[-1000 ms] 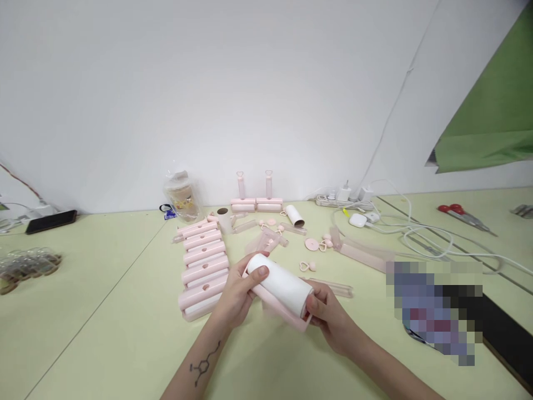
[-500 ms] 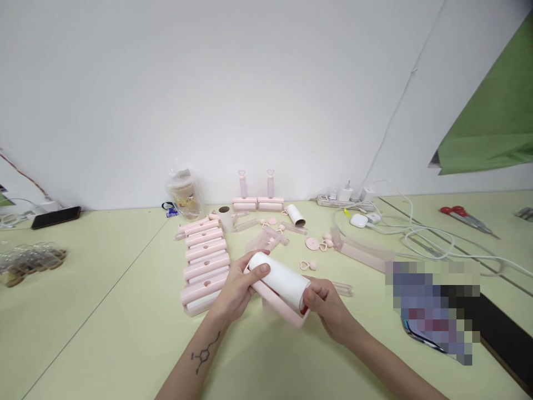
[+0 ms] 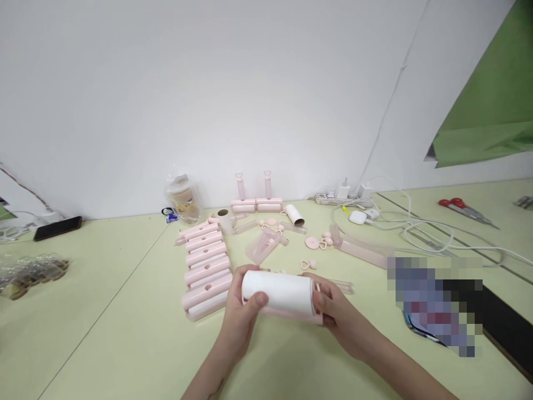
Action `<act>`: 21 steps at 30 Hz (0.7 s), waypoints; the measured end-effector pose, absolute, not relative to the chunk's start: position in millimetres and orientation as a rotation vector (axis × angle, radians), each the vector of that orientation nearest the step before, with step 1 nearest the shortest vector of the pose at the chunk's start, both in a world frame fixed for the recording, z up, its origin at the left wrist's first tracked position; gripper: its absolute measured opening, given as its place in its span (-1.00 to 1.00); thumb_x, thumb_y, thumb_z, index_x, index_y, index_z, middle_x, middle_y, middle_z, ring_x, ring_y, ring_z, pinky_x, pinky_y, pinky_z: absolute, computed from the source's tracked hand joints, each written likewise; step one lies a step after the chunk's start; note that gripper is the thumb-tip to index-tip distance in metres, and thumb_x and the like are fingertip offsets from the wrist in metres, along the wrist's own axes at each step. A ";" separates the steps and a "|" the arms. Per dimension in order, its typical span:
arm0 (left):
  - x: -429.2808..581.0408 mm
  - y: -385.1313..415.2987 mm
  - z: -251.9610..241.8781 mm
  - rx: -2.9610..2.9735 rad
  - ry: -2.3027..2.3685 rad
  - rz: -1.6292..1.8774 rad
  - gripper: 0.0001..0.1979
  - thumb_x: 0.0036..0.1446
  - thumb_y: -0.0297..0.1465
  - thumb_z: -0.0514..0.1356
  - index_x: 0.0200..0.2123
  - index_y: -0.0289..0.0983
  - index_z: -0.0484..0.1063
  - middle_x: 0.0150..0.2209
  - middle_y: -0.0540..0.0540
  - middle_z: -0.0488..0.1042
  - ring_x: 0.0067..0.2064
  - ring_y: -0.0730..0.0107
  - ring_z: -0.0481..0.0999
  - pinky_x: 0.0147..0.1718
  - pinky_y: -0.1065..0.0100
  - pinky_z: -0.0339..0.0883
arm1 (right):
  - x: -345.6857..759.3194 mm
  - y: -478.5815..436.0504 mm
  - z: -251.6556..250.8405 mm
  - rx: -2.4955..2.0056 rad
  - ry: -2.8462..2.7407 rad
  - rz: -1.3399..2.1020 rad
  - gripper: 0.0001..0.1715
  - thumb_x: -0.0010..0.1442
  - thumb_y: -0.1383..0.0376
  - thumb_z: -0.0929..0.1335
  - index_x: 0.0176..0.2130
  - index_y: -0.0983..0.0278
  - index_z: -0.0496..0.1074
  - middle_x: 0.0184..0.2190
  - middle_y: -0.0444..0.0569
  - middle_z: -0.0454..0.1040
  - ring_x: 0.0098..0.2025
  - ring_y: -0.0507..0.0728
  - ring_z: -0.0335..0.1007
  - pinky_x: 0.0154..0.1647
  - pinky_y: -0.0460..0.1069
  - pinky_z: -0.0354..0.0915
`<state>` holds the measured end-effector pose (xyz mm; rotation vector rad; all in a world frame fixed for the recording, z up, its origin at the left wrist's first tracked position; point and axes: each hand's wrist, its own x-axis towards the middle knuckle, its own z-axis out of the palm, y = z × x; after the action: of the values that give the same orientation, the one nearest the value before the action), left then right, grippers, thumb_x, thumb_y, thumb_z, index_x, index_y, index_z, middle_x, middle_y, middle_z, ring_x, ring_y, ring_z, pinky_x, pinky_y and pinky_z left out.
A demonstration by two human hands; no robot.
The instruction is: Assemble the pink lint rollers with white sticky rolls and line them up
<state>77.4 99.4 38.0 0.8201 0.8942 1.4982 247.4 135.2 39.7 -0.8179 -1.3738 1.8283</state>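
Note:
A white roll point(image 3: 278, 290) lies lengthwise in a pink holder point(image 3: 291, 317), raised over the near part of the table. My left hand point(image 3: 244, 308) grips the left end, its thumb on the white surface. Around the right end, the fingers of my right hand point(image 3: 333, 305) are wrapped, with the thumb at the roll's edge. To the left, several pink holders with white rolls point(image 3: 207, 289) lie in a column. Behind my hands are translucent pink pieces point(image 3: 263, 246), a pink disc point(image 3: 312, 243) and a heart-shaped loop point(image 3: 307, 265).
Two upright pink rollers point(image 3: 268, 204) stand by the wall, near cardboard-cored tubes point(image 3: 225, 222) and a bagged cup point(image 3: 184, 201). Rightward are white cables point(image 3: 428, 236), red-handled scissors point(image 3: 466, 210) and a dark flat object point(image 3: 495, 322). A phone point(image 3: 57, 228) lies far left.
The roll and holder have turned from a slant to nearly level, and the roll's right end now sits inside the holder. My right hand has shifted slightly rightward.

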 end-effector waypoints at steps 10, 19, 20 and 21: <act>43.7 69.5 47.7 1.589 1.149 0.767 -0.46 -0.24 -0.50 0.30 -0.14 -0.12 0.24 0.09 -0.16 0.30 -0.04 0.16 0.38 -0.13 0.25 0.24 | 259.0 132.7 36.9 -0.792 -1.896 1.875 -0.35 -0.40 0.08 0.55 -0.54 0.22 0.07 -0.61 -0.28 0.13 -0.54 -0.04 -0.02 -0.59 -0.14 -0.10; 70.7 75.8 39.0 2.372 1.237 0.321 -0.54 -0.43 -0.10 0.31 -0.41 -0.23 0.38 -0.41 -0.08 0.43 -0.34 0.17 0.41 -0.11 0.13 0.18 | 244.7 113.9 16.2 -0.632 -2.325 1.339 -0.43 -0.25 0.00 0.46 -0.59 0.23 0.08 -0.61 -0.27 0.17 -0.54 -0.02 0.01 -0.55 -0.12 -0.05; 71.1 76.1 33.7 2.414 1.202 0.329 -0.55 -0.42 -0.10 0.30 -0.41 -0.23 0.38 -0.42 -0.07 0.43 -0.35 0.20 0.41 -0.09 0.15 0.16 | 245.6 114.0 17.8 -0.595 -2.351 1.302 -0.46 -0.22 0.02 0.46 -0.58 0.24 0.08 -0.59 -0.26 0.19 -0.53 -0.02 0.03 -0.53 -0.12 -0.04; 70.9 75.5 28.5 2.448 1.184 0.339 -0.54 -0.41 -0.09 0.30 -0.40 -0.23 0.38 -0.42 -0.07 0.43 -0.36 0.21 0.41 -0.09 0.17 0.17 | 246.6 114.3 20.0 -0.548 -2.376 1.262 -0.48 -0.20 0.04 0.45 -0.58 0.24 0.08 -0.57 -0.25 0.22 -0.52 -0.02 0.05 -0.51 -0.11 -0.02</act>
<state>70.9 75.5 28.5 2.4480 1.1838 0.3394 246.6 114.3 20.0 -0.5484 -2.3760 1.2620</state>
